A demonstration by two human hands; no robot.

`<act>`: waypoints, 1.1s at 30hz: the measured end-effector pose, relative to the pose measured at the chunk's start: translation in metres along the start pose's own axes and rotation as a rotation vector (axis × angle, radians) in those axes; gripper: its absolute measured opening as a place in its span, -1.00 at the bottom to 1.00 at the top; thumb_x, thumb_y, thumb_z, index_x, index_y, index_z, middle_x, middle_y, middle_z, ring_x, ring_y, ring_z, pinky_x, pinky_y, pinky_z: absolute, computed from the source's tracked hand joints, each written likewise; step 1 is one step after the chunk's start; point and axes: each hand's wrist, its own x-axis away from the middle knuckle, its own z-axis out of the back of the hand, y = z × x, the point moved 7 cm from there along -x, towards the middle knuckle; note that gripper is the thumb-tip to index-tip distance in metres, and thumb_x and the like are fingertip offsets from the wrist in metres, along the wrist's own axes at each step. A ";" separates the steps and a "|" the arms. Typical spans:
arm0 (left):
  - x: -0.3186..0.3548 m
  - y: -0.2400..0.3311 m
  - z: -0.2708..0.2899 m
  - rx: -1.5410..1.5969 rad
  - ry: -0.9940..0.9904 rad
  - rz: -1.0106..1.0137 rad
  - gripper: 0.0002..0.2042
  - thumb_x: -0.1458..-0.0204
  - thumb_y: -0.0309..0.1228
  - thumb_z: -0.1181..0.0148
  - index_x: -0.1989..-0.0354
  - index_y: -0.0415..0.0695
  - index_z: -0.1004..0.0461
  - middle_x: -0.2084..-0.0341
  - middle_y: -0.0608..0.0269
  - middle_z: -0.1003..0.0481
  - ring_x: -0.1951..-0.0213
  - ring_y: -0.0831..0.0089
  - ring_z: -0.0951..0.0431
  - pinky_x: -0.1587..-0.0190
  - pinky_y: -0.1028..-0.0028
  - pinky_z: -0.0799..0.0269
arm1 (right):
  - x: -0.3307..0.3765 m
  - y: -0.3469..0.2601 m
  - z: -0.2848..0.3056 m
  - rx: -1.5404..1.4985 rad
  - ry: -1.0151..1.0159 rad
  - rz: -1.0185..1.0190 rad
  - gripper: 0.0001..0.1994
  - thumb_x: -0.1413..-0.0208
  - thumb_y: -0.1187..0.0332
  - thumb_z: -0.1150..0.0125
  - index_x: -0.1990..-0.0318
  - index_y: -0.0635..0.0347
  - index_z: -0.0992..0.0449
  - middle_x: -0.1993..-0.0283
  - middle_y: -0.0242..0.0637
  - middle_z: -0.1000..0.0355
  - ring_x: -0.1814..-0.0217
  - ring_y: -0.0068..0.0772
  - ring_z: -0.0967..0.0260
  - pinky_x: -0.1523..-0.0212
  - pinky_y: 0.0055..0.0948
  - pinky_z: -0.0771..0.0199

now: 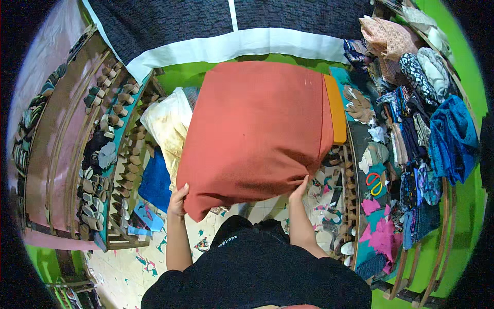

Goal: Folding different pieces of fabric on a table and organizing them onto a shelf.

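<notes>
A large terracotta-red piece of cloth (257,129) spreads out in front of me, its top smooth and nearly flat, its near edge creased and drooping. My left hand (178,200) is closed on the cloth by its near left corner. Farther right, my right hand (300,188) pinches the near edge, where folds run into the fingers. The cloth partly covers my fingertips on both sides. Beneath its right side an orange flat-edged surface (335,110) sticks out; what else lies under the cloth is hidden.
Racks with shoe lasts (92,206) stand at the left. Beside them are a whitish sack (172,123) and blue material (157,177). On the right, a bench holds red-and-yellow-handled scissors (374,184), pink scraps (383,234) and piled fabrics (411,129). Scraps litter the tiled floor (121,268).
</notes>
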 end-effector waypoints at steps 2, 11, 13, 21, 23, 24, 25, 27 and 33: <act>-0.001 0.000 0.005 -0.034 0.007 0.010 -0.50 0.08 -0.36 -0.03 -0.05 -0.24 -0.09 0.07 0.13 -0.28 0.08 0.34 -0.34 0.04 0.39 -0.24 | -0.028 -0.024 0.027 -0.042 -0.050 0.028 -0.61 0.06 -0.02 0.04 0.25 0.09 -0.36 0.25 -0.29 -0.34 0.15 -0.29 -0.26 0.15 -0.26 -0.30; 0.011 0.021 0.033 -0.130 0.188 -0.033 -0.51 0.13 -0.44 -0.04 -0.02 -0.30 -0.12 0.12 0.09 -0.32 0.11 0.33 -0.36 0.06 0.41 -0.26 | 0.085 -0.198 -0.026 0.079 -0.053 0.317 -0.59 0.10 0.36 -0.07 0.04 0.26 -0.24 0.10 -0.22 -0.29 0.09 -0.23 -0.28 0.12 -0.25 -0.32; 0.015 0.035 0.028 -0.035 0.103 -0.085 -0.52 0.15 -0.45 -0.03 0.00 -0.32 -0.13 0.11 0.08 -0.32 0.11 0.30 -0.36 0.05 0.41 -0.25 | 0.095 -0.219 -0.027 0.029 -0.159 0.368 -0.56 0.14 0.40 -0.09 0.03 0.28 -0.23 0.09 -0.22 -0.29 0.08 -0.25 -0.27 0.10 -0.29 -0.31; 0.075 0.046 0.009 -0.064 0.180 -0.472 -0.65 0.13 -0.32 0.07 0.18 -0.27 -0.30 0.24 0.19 -0.38 0.26 0.40 -0.39 0.19 0.47 -0.28 | 0.172 -0.280 -0.013 0.152 -0.274 0.468 -0.49 0.13 0.28 0.01 -0.01 0.35 -0.15 0.03 -0.12 -0.23 0.02 -0.15 -0.22 0.00 -0.20 -0.23; 0.081 0.041 0.012 -0.040 0.142 -0.476 -0.65 0.11 -0.31 0.09 0.16 -0.28 -0.29 0.23 0.18 -0.37 0.24 0.39 -0.38 0.18 0.45 -0.27 | 0.202 -0.292 -0.017 0.155 -0.260 0.555 -0.45 0.18 0.29 0.00 -0.03 0.30 -0.13 0.02 -0.12 -0.21 0.02 -0.14 -0.21 0.01 -0.18 -0.23; 0.068 0.060 0.023 -0.031 0.124 -0.479 -0.64 0.10 -0.30 0.10 0.16 -0.28 -0.29 0.22 0.17 -0.37 0.23 0.39 -0.38 0.17 0.45 -0.27 | 0.212 -0.297 -0.017 0.156 -0.254 0.595 -0.44 0.21 0.30 -0.01 -0.04 0.28 -0.13 0.02 -0.12 -0.20 0.02 -0.14 -0.20 0.02 -0.17 -0.23; 0.083 0.037 0.013 -0.021 0.107 -0.481 -0.64 0.09 -0.30 0.11 0.15 -0.28 -0.28 0.21 0.17 -0.36 0.22 0.38 -0.38 0.16 0.44 -0.26 | 0.220 -0.301 -0.016 0.157 -0.247 0.635 -0.42 0.24 0.31 -0.01 -0.06 0.25 -0.12 0.01 -0.12 -0.19 0.02 -0.13 -0.20 0.02 -0.17 -0.23; 0.081 0.032 0.007 -0.005 0.066 -0.481 -0.64 0.07 -0.29 0.13 0.14 -0.28 -0.27 0.20 0.16 -0.36 0.20 0.37 -0.37 0.14 0.43 -0.25 | 0.224 -0.309 -0.016 0.155 -0.234 0.679 -0.39 0.26 0.31 -0.02 -0.07 0.23 -0.11 0.01 -0.11 -0.18 0.02 -0.13 -0.19 0.03 -0.16 -0.23; 0.032 0.026 -0.015 0.049 -0.061 -0.466 -0.62 0.00 -0.25 0.18 0.10 -0.29 -0.24 0.16 0.13 -0.33 0.14 0.34 -0.34 0.08 0.39 -0.23 | 0.203 -0.320 -0.059 0.111 -0.271 0.717 -0.38 0.21 0.31 -0.01 -0.10 0.22 -0.02 -0.05 -0.06 -0.11 -0.03 -0.08 -0.15 0.00 -0.12 -0.23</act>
